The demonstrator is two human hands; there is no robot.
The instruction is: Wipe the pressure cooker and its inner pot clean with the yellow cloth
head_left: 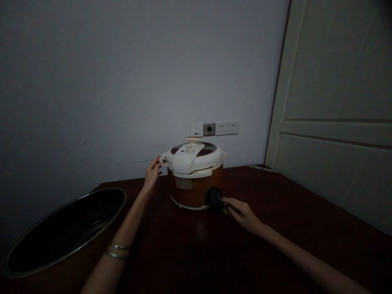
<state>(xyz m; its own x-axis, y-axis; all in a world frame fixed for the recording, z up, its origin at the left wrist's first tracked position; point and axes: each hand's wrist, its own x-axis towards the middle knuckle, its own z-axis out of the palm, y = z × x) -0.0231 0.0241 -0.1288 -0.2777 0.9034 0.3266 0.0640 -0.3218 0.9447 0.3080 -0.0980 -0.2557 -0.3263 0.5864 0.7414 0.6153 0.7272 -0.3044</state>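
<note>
Sitting on the table [290, 212] near the wall, pressure cooker [195, 179] has its lid on; left hand [152, 173] grips the left lid tab with its fingertips, likely to steady it; right hand [241, 212] is clenched on a black round-headed object [214, 197] held against the cooker's base; steel basin [61, 228] far left, wall sockets [214, 129] behind

A room in a home, dimly lit: an electric pressure cooker [194, 175] stands on a dark wooden counter [275, 212] (below wall sockets [214, 129]), near a cream panelled door [337, 102].
</note>
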